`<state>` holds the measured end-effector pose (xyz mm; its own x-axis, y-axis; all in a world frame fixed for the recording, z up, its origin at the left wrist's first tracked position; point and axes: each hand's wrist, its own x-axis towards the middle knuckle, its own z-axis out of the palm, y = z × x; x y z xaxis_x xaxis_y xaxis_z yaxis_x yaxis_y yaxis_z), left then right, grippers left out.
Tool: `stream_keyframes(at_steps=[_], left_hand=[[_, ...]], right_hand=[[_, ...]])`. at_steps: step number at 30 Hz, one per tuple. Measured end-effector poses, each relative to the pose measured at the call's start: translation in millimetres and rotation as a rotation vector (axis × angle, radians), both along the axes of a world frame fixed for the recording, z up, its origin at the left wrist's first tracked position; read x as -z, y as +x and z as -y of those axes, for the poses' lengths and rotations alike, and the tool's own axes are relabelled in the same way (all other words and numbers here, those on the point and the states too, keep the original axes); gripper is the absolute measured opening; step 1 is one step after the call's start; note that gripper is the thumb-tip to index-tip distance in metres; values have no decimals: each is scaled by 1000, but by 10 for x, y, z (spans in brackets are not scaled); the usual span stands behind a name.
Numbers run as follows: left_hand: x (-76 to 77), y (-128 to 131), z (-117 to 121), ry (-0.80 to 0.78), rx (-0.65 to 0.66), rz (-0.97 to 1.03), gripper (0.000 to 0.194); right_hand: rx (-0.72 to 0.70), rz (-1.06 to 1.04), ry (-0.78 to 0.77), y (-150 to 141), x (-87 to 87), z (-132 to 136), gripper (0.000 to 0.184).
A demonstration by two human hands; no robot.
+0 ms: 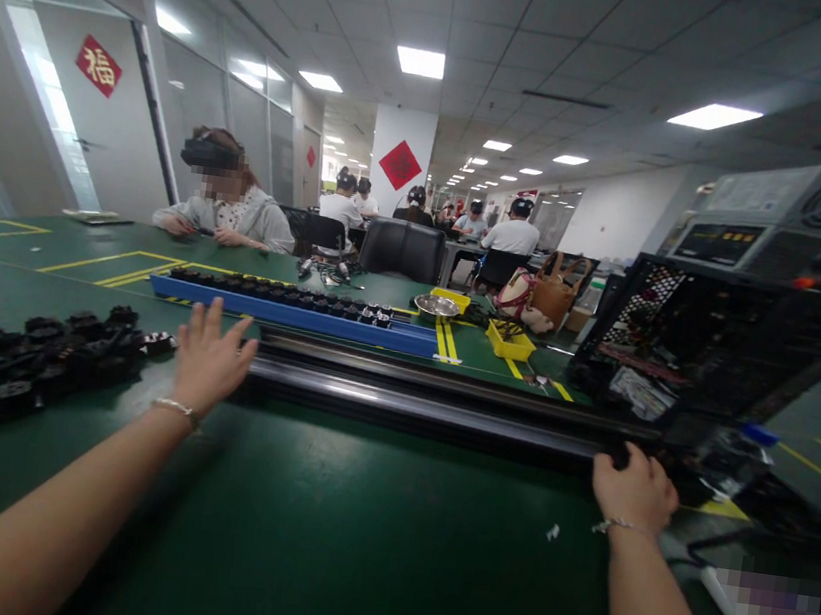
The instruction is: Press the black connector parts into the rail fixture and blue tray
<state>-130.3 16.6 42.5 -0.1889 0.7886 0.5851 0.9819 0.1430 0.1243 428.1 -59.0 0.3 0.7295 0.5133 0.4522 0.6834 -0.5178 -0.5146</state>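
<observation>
Fingers [214,320] fanned on L hand [212,369], bent on R hand [634,486]; black bar [433,418] btwn

1. L hand: palm down at bar's L end; fingers spread wide, released.
2. R hand: at bar's R end, thumb toward the bar, fingers bent. Can't tell if they grip it or just rest there; view blurred, contact hidden. (Bracelet on each wrist, incidentally.)
3. Black bar: long, glossy, w/ parallel ridges; lies crosswise on green table [318,548], btwn the two hands.
4. Blue tray [303,320]: long, narrow, just beyond bar, approx. parallel; holds row of small black pcs.
5. Black parts [32,362]: heaped, far L of table; R edge of heap nr L hand.
6. Metal bowl [437,305]: round, shallow, past tray's R end.
7. Yellow bin [518,349]: R of bowl, dark bits inside.
8. PC case [776,346]: black, open-sided, beyond R hand; silver power supply [770,219] on top.
9. White scrap [552,533]: v. small, on table, L of R forearm.
10. Co-worker [267,220]: seated across table, L side, pale jacket, headset on, both hands at table edge.
11. Others: more people seated at desks, background.
</observation>
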Motion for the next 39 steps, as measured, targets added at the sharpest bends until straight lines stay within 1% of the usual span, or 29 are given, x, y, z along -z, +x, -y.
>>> stream_keyframes(at_steps=[2,5,7,10,16,20,25,35,39], left_hand=[[61,398,1,-56,145,-43,50],[212,921,34,-150,365,-66,51],[308,1164,63,-197,437,-55,52],[384,1347,93,-217,472,-57,52],[379,1363,125,-196,467,-81,50],[391,1346,139,-179,473,-112,52],[395,1332,152,-162,485,-122,49],[378,1336,161,-175,487,-110,48],[381,1333,160,-181,489,-109,48]], right_hand=[[-4,-9,-20,6,12,-6,55],[5,-20,-40,5,-2,-23,56],[4,-35,-50,12,-5,-30,57],[15,-48,-45,20,9,-40,57],[32,-33,-16,-4,20,-51,54],[34,-20,-32,-45,-24,-41,50],[61,-3,-35,-110,-85,-32,45],[50,-5,-107,-156,-137,-29,43],[48,-1,-111,-164,-144,-24,42]])
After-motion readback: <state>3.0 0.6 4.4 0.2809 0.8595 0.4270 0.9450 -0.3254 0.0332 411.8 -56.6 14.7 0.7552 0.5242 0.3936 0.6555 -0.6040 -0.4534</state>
